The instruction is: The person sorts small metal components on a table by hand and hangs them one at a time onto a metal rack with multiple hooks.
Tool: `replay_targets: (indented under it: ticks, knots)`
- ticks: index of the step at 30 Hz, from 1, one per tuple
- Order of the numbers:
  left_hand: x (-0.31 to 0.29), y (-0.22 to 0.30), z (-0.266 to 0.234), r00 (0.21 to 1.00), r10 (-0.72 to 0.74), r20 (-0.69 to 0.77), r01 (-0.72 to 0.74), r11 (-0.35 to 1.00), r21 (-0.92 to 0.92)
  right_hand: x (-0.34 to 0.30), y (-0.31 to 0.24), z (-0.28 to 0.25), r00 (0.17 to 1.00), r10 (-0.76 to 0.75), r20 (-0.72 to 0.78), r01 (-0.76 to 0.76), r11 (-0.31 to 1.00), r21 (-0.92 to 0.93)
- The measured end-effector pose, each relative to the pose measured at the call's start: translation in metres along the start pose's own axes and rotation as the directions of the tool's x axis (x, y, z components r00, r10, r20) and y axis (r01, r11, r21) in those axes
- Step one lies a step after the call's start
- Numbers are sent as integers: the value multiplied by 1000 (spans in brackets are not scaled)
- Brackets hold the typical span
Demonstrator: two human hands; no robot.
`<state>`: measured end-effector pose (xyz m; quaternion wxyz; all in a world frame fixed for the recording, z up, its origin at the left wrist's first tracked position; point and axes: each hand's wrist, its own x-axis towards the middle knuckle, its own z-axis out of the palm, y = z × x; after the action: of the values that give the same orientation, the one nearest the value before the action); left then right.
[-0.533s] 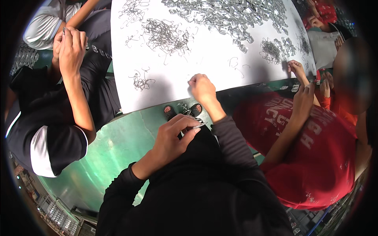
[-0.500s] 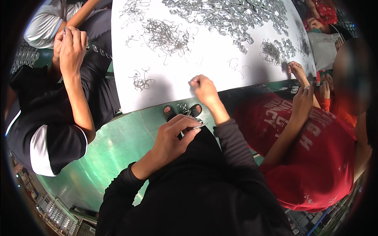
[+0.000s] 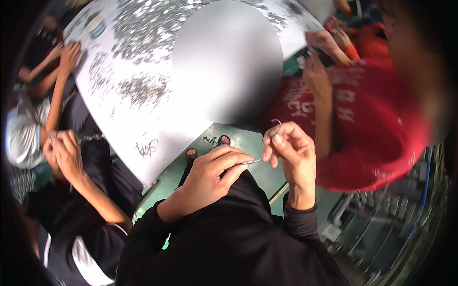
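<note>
My left hand (image 3: pixel 202 174) is closed in a pinch on a thin, shiny, curved metal piece (image 3: pixel 253 162), most of it covered by the fingers. Just to its right, my right hand (image 3: pixel 296 155) is raised with thumb and forefinger pinching a bent wire hook (image 3: pixel 277 121). The hook's curved end sticks up above the fingertips. Both hands are over my lap, close together; whether the hook touches the metal piece I cannot tell.
Ahead is a white table (image 3: pixel 129 131) with a small heap of wire hooks (image 3: pixel 146 148), a bigger wire heap (image 3: pixel 143 89) and many shiny metal pieces (image 3: pixel 143 35). A tub (image 3: pixel 96 27) stands far left. A person in red (image 3: pixel 367 128) sits right; another in black (image 3: pixel 102 248) sits left.
My right hand has come back from the table edge to beside my left hand, now with a wire hook in its fingers. The view has swung to the right.
</note>
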<state>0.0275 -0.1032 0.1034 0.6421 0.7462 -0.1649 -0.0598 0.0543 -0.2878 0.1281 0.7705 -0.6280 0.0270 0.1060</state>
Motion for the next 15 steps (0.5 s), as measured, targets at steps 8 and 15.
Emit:
replay_targets:
  ticks: [8, 15]
  knots:
    - [25, 11, 27, 931, 242, 274, -243, 969, -32, -101, 21, 16, 829, -264, -494, 210, 964, -164]
    - [27, 27, 69, 778, 387, 494, -389, 915, -104, -132, 45, 20, 484, -401, -778, 320, 908, -269]
